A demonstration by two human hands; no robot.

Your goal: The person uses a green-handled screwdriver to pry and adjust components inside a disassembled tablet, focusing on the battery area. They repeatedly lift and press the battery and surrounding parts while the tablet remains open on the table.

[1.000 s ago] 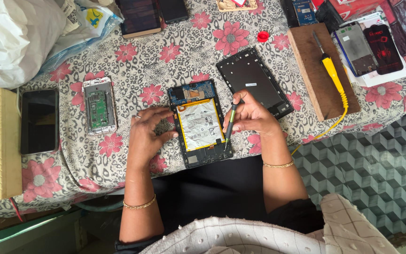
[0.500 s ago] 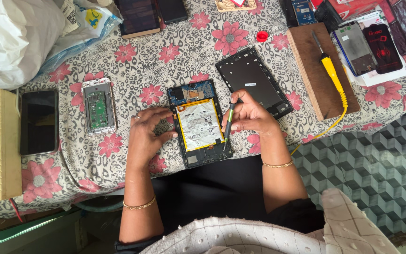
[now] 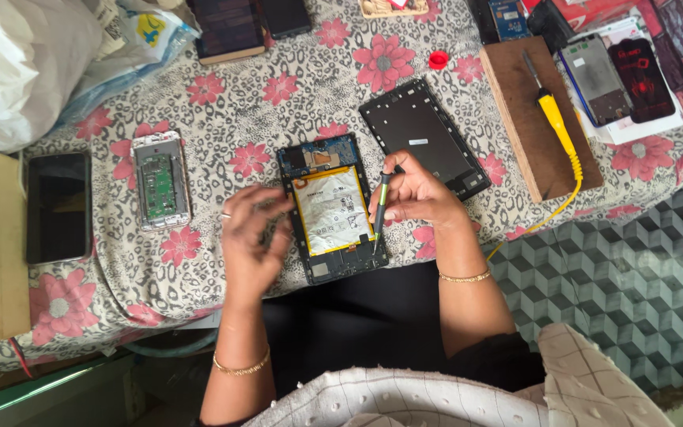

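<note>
While an opened tablet with its back cover removed (image 3: 332, 207), showing a silver battery and blue circuit board, lies flat near the front edge of a table covered in a grey, leopard-patterned cloth with pink flowers (image 3: 294, 103), it is worked on by two bare hands. A slim black and green screwdriver (image 3: 381, 207) is pinched in the fingers of the right hand (image 3: 416, 194), its tip set against the tablet's right edge. The left hand (image 3: 250, 237) is seen just beside the tablet's left edge, fingers loosely curled and holding nothing. A black rectangular back cover (image 3: 424, 136) is laid just behind the right hand. A small opened phone with a green board (image 3: 160, 180) lies well to the left.
</note>
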